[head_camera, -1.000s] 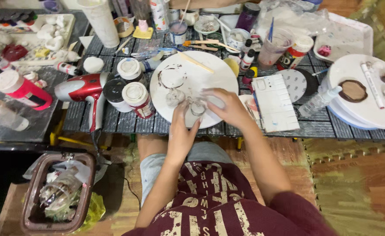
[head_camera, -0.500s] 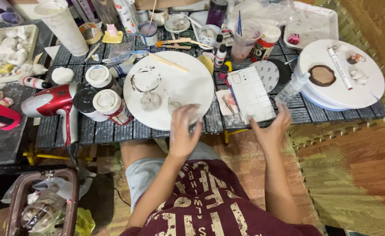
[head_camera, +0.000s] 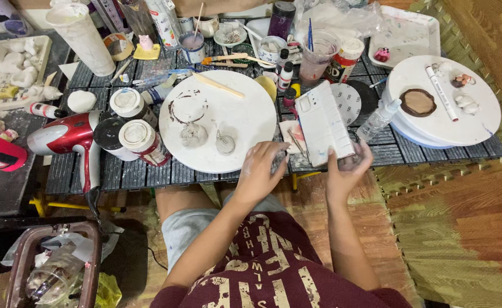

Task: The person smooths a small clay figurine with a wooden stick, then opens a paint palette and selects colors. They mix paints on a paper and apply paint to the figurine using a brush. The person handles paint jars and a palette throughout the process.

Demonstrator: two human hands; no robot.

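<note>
Near the middle of the frame, the left hand [head_camera: 260,174] curls at the front edge of the round white board [head_camera: 245,117], fingers bent around something small and pale that cannot be made out (it is mostly hidden by the fingers). Just right of it, the right hand [head_camera: 345,171] closes around a small clear container [head_camera: 351,162], which sits low at the desk's near edge, touching the bottom corner of the white rectangular palette box [head_camera: 323,122].

On the round white board lie two small grey clay lumps [head_camera: 194,135], a brown ring stain and a wooden stick [head_camera: 217,84] towards its upper edge. The slatted dark desk [head_camera: 120,174] is crowded. To the left of the board stand two lidded paint jars [head_camera: 139,137], and beyond them a red hair dryer [head_camera: 68,137] lies on its side. At the upper left a tray holds white clay figures [head_camera: 17,65], near a tall white cup [head_camera: 83,34].

In the upper right of the frame a second round white board [head_camera: 467,122] carries a brown disc [head_camera: 417,102], a white marker [head_camera: 441,93] and small figures. Between the two boards lies a clear squeeze bottle [head_camera: 379,118]. At the lower left, on the floor, a brown bin [head_camera: 51,268] is lined with plastic. The person's dark red printed shirt fills the bottom centre.
</note>
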